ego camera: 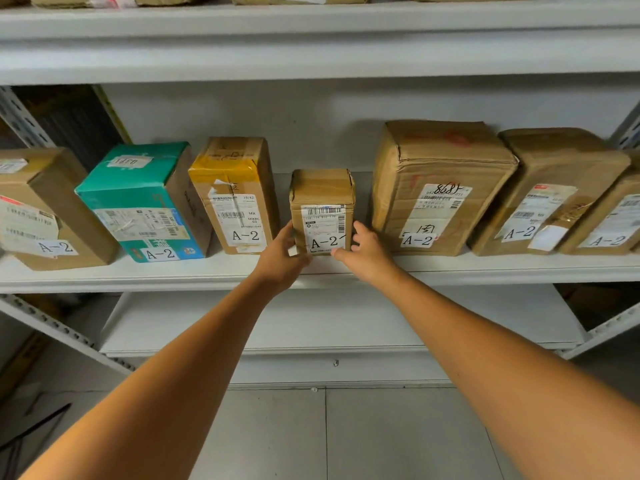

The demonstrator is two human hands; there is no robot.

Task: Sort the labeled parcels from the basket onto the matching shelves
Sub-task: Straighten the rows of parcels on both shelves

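Left hand (282,252) and right hand (364,249), fingers curled, on the small parcel's (322,202) lower sides.

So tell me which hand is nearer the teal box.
Left. The left hand grips the left edge of the small parcel, with only the yellow-taped box between it and the teal box. The right hand holds the parcel's right edge, farther off.

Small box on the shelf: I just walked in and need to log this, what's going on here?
A person holds the small parcel, marked A-2, with the left hand and right hand at its lower sides. It stands upright on the shelf, between the yellow-taped box and the large brown box, both also marked A-2.
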